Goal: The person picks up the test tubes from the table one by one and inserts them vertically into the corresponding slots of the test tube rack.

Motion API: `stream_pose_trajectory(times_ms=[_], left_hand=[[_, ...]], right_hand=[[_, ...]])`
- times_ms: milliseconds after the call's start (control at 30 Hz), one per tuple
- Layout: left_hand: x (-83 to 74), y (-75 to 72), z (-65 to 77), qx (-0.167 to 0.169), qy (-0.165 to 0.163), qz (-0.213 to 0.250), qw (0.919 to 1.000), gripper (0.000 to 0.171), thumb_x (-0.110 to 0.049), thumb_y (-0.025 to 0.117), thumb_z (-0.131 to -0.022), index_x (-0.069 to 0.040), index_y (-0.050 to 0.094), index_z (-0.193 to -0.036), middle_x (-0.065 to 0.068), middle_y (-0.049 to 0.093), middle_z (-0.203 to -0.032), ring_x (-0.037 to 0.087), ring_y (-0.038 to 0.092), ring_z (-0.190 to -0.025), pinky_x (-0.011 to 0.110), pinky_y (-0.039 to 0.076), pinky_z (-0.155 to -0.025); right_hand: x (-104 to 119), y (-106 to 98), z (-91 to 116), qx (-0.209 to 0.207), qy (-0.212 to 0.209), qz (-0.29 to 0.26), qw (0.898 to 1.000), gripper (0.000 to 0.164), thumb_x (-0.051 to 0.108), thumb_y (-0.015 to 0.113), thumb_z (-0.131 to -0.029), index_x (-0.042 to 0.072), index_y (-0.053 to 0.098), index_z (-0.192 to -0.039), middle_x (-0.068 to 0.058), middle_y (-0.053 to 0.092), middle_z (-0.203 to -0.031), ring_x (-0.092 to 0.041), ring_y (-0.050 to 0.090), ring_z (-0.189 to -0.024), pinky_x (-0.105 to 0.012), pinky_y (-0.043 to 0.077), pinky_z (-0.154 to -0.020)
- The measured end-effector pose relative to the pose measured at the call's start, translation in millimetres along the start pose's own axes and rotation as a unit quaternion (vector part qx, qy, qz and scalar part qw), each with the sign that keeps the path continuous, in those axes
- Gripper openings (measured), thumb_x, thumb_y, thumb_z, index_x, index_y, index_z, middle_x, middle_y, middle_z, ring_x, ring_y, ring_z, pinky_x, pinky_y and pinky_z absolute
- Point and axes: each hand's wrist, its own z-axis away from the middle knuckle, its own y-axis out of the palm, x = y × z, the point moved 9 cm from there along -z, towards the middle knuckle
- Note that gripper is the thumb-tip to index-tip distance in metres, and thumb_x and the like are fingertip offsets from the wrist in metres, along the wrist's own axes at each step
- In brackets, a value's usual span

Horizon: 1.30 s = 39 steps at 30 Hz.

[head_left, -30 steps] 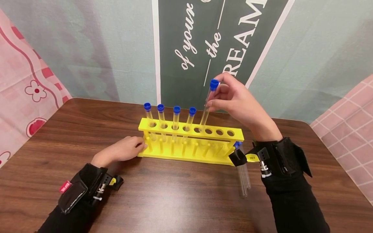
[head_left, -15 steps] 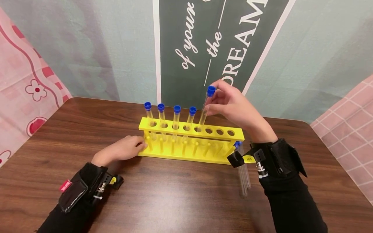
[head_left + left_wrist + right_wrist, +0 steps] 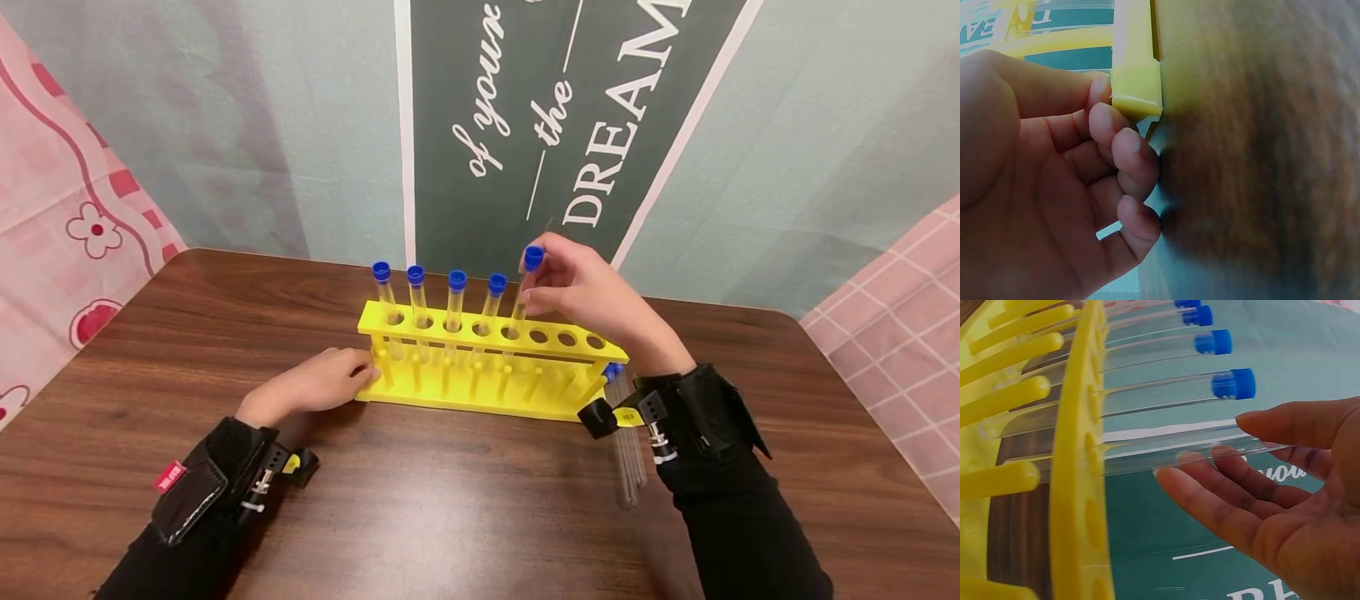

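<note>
A yellow test tube rack (image 3: 491,408) stands on the table. Several clear test tubes (image 3: 453,310) with blue caps lean in its left-hand holes. My right hand (image 3: 581,292) pinches another blue-capped test tube (image 3: 1160,450) near its top; the lower end passes through the fifth hole from the left. In the right wrist view my thumb lies on one side of that tube and my fingers on the other, its cap out of sight. My left hand (image 3: 322,383) holds the rack's left end, thumb and fingertips at the corner of the base (image 3: 1138,94).
More blue-capped test tubes (image 3: 630,467) lie on the brown wooden table (image 3: 450,517) by the rack's right end, partly behind my right wrist camera (image 3: 600,417). Three holes to the right hold no tubes. A lettered cloth backdrop (image 3: 480,208) hangs behind the table.
My right hand has moved down and a little left, lowering the test tube deeper through the rack's hole. My left hand and the rack have stayed in place.
</note>
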Motion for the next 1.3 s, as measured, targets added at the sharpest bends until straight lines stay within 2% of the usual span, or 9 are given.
stream_pose_trajectory(times_ms=[167,400,500,667,900,1100,1300], left_hand=[[-0.6,-0.6,-0.3,-0.002,0.001,-0.002,1.0,0.022,-0.012,0.045,-0.095,-0.006,0.051,-0.075,0.002,0.039,-0.06,0.014,0.037,-0.052,0.027,0.033,-0.053],[-0.9,-0.5,0.0,-0.003,-0.003,-0.008,1.0,0.022,-0.012,0.045,-0.095,-0.006,0.051,-0.075,0.002,0.039,-0.06,0.014,0.038,-0.052,0.027,0.033,-0.053],[-1.2,-0.6,0.0,-0.003,-0.003,-0.007,1.0,0.023,-0.012,0.045,-0.095,-0.006,0.051,-0.075,0.002,0.039,-0.06,0.014,0.038,-0.052,0.027,0.033,-0.053],[-1.5,-1.1,0.2,-0.004,-0.003,-0.006,1.0,0.023,-0.013,0.044,-0.096,-0.006,0.051,-0.075,0.001,0.039,-0.06,0.014,0.038,-0.052,0.027,0.033,-0.053],[-0.9,-1.3,0.6,-0.005,-0.004,-0.005,1.0,0.023,-0.013,0.045,-0.095,-0.006,0.051,-0.075,0.001,0.039,-0.06,0.014,0.038,-0.052,0.027,0.033,-0.053],[0.1,-0.4,0.5,-0.004,-0.007,-0.004,1.0,0.022,-0.013,0.045,-0.095,-0.005,0.052,-0.076,0.002,0.039,-0.06,0.014,0.038,-0.052,0.027,0.033,-0.053],[-0.1,-0.4,0.9,-0.004,-0.008,0.0,1.0,0.021,-0.012,0.045,-0.095,-0.005,0.052,-0.077,0.002,0.039,-0.06,0.014,0.038,-0.052,0.027,0.033,-0.053]], right_hand=[[-7.9,5.3,-1.0,0.006,0.008,0.003,1.0,0.018,-0.007,0.055,-0.086,-0.002,0.047,-0.101,-0.021,0.055,-0.089,-0.035,0.058,-0.081,-0.039,0.051,-0.074],[-18.1,9.7,-1.5,0.015,0.032,-0.006,0.999,0.015,-0.005,0.053,-0.088,-0.001,0.046,-0.101,-0.025,0.055,-0.091,-0.033,0.06,-0.08,-0.039,0.051,-0.073],[-20.3,9.6,-0.2,0.016,0.041,0.01,0.999,0.014,-0.003,0.053,-0.088,0.001,0.046,-0.1,-0.023,0.057,-0.092,-0.033,0.059,-0.078,-0.035,0.05,-0.062],[-24.0,9.1,2.3,0.017,0.057,0.033,0.998,0.014,0.001,0.055,-0.088,0.003,0.046,-0.099,-0.017,0.06,-0.092,-0.033,0.056,-0.076,-0.03,0.037,-0.046],[-26.5,9.6,2.4,0.019,0.058,0.028,0.998,0.014,0.001,0.056,-0.088,0.002,0.046,-0.099,-0.017,0.06,-0.091,-0.033,0.056,-0.075,-0.026,0.034,-0.046],[-26.8,10.9,1.6,0.021,0.053,0.043,0.997,0.018,0.0,0.058,-0.086,0.003,0.047,-0.101,-0.016,0.059,-0.089,-0.031,0.056,-0.073,-0.027,0.038,-0.049],[-26.6,12.0,2.4,0.027,0.047,0.06,0.997,0.025,0.002,0.061,-0.085,0.003,0.047,-0.106,-0.013,0.059,-0.087,-0.035,0.054,-0.072,-0.026,0.038,-0.049]])
